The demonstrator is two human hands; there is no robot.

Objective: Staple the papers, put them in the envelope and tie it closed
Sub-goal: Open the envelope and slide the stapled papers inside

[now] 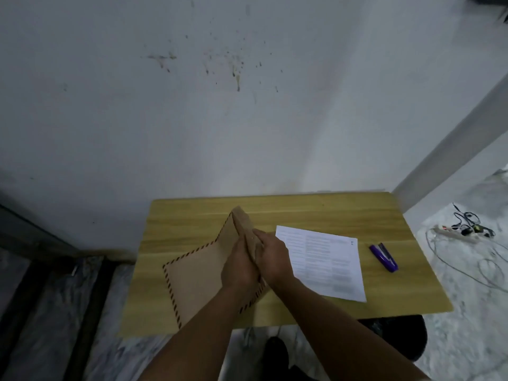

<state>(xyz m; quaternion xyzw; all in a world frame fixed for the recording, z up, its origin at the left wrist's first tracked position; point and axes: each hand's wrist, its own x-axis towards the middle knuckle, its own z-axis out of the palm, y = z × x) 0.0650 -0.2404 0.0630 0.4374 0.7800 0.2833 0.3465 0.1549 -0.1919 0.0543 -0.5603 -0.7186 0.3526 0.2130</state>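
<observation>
Left to right on the desk [316, 207]: the envelope [198, 273] lies flat, its flap raised between your hands. Left hand [240, 266] and right hand [270, 257] each grip that flap. The papers [327, 259] rest outside, just beside it; whether stapled cannot be told. The stapler [384, 257] lies farthest right. Inserting and tying remain.

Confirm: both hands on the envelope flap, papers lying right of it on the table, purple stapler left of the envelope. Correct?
Not quite. The head view shows the purple stapler on the right, beyond the papers, not left of the envelope. The rest holds: left hand and right hand are on the flap.
</observation>
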